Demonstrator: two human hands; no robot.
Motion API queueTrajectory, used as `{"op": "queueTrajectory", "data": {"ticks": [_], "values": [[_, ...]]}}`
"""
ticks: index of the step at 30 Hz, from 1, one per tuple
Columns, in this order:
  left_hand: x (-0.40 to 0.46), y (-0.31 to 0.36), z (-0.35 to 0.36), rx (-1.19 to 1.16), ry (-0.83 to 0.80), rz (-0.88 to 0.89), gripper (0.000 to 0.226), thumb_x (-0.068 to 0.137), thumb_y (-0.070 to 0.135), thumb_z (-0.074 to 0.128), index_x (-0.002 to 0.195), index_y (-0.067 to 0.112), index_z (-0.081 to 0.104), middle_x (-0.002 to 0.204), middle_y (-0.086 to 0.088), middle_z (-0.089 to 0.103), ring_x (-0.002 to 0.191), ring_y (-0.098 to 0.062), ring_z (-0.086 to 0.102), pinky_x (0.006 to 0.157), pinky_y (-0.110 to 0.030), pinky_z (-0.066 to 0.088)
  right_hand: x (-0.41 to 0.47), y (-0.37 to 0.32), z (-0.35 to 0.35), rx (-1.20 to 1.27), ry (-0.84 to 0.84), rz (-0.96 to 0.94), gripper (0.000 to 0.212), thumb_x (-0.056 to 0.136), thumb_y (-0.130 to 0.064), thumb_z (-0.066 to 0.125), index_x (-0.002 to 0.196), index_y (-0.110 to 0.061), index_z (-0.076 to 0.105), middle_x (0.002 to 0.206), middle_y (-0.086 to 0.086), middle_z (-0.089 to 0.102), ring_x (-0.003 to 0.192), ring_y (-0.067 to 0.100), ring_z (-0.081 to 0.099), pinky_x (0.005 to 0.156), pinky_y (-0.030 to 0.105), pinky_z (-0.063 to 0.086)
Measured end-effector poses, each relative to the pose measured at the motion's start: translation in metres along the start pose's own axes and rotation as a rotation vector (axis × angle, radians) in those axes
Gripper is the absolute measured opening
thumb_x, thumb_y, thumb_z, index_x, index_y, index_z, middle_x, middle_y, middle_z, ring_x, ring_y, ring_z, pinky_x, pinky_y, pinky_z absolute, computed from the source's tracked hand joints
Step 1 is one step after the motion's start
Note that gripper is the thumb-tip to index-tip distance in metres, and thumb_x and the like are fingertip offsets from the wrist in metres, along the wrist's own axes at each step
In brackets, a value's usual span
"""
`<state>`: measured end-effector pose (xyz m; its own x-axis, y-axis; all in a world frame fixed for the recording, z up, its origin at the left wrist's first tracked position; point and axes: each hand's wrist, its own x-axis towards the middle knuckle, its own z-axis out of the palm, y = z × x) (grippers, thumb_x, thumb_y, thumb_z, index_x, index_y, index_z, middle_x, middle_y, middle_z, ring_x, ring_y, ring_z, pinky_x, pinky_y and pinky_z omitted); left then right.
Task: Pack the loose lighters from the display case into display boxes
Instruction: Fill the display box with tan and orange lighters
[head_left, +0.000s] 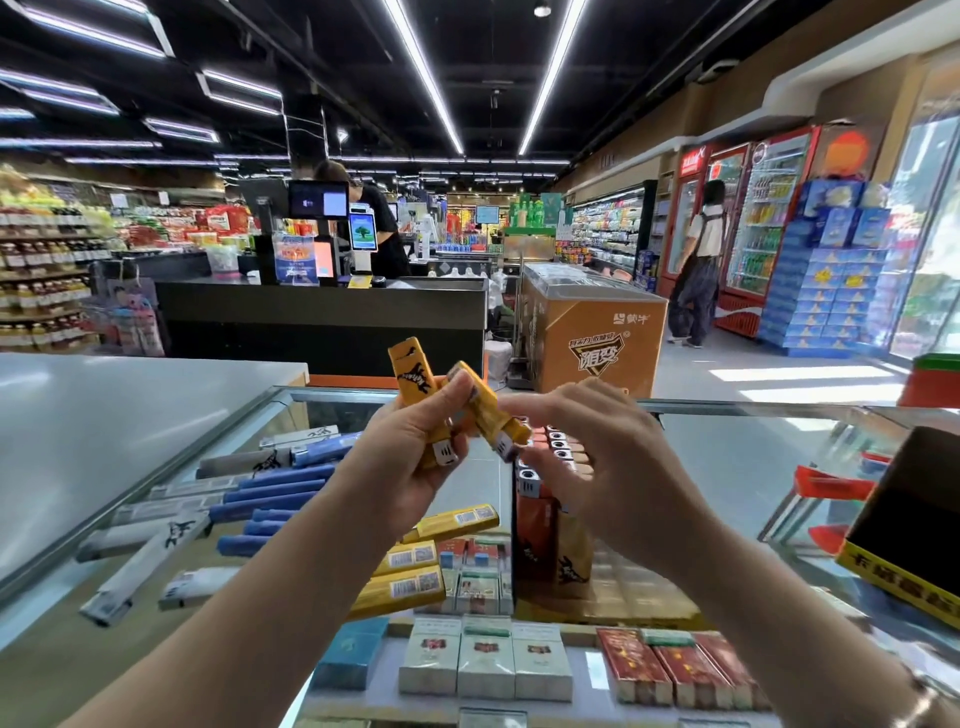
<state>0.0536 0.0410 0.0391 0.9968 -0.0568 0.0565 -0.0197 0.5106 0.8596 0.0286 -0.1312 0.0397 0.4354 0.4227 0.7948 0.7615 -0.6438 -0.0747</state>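
Our left hand (415, 457) has its grip closed round a small bunch of yellow lighters (415, 376), metal heads down at the palm and bodies fanned upward above the glass counter (727, 467). Our right hand (587, 457) pinches the head end of one slanting lighter (491, 415) out of that bunch, just above the box (540, 525), which stands near the middle of the counter with rows of lighter heads already showing. We judge the step to be feeding this one into the box. To do it well we should draw it free without loosening the left grip, turn it head up to match the rows, and slide it into an open slot. More yellow lighters (415, 556) lie loose just left of the box, with blue (280, 488) and grey ones (140, 566) toward the counter's left edge. A second box (904, 530) sits at the right edge.
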Motion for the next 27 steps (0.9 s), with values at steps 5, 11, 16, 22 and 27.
{"op": "queueTrajectory", "data": {"ticks": [5, 11, 16, 22, 27], "values": [[-0.001, -0.002, -0.001, 0.04, 0.004, 0.017, 0.043, 0.059, 0.029, 0.072, 0.093, 0.007, 0.058, 0.063, -0.002, 0.07, 0.054, -0.008, 0.065, 0.045, -0.017, 0.048, 0.0, -0.005, 0.003, 0.009, 0.006, -0.071, 0.029, 0.076, -0.018, 0.064, 0.104, -0.013, 0.07, 0.089, 0.004, 0.067, 0.081, 0.018, 0.062, 0.066, 0.031, 0.055], [-0.001, -0.007, 0.0, 0.146, -0.068, -0.047, 0.035, 0.074, 0.024, 0.068, 0.102, 0.006, 0.058, 0.077, -0.005, 0.072, 0.053, -0.007, 0.059, 0.042, -0.016, 0.045, 0.004, 0.011, -0.004, 0.129, 0.283, 0.071, 0.018, 0.084, -0.012, 0.062, 0.098, -0.003, 0.068, 0.093, 0.002, 0.063, 0.076, 0.007, 0.058, 0.067, 0.018, 0.054], [0.002, -0.01, -0.002, 0.205, 0.039, -0.057, 0.018, 0.083, 0.017, 0.062, 0.098, 0.008, 0.063, 0.087, -0.006, 0.059, 0.06, -0.01, 0.056, 0.043, -0.016, 0.045, 0.004, 0.048, -0.027, 0.266, 0.417, 0.462, 0.016, 0.089, -0.007, 0.057, 0.103, -0.011, 0.064, 0.089, 0.005, 0.065, 0.074, 0.024, 0.063, 0.063, 0.039, 0.054], [0.005, -0.013, -0.005, 0.332, 0.081, -0.057, 0.026, 0.079, 0.037, 0.064, 0.092, 0.015, 0.067, 0.081, -0.003, 0.062, 0.06, -0.009, 0.065, 0.047, -0.02, 0.049, -0.001, 0.074, -0.05, 0.581, 0.424, 0.629, 0.026, 0.085, 0.004, 0.056, 0.078, -0.018, 0.068, 0.066, -0.001, 0.058, 0.051, 0.0, 0.05, 0.047, 0.012, 0.04], [0.007, -0.019, -0.006, 0.392, 0.042, -0.014, 0.046, 0.06, 0.044, 0.066, 0.097, 0.016, 0.063, 0.067, 0.005, 0.071, 0.076, -0.015, 0.066, 0.057, -0.025, 0.05, -0.006, 0.08, -0.041, 0.344, -0.01, 0.566, 0.025, 0.08, 0.009, 0.059, 0.078, -0.015, 0.061, 0.071, 0.005, 0.057, 0.061, 0.01, 0.052, 0.053, 0.01, 0.043]]}}
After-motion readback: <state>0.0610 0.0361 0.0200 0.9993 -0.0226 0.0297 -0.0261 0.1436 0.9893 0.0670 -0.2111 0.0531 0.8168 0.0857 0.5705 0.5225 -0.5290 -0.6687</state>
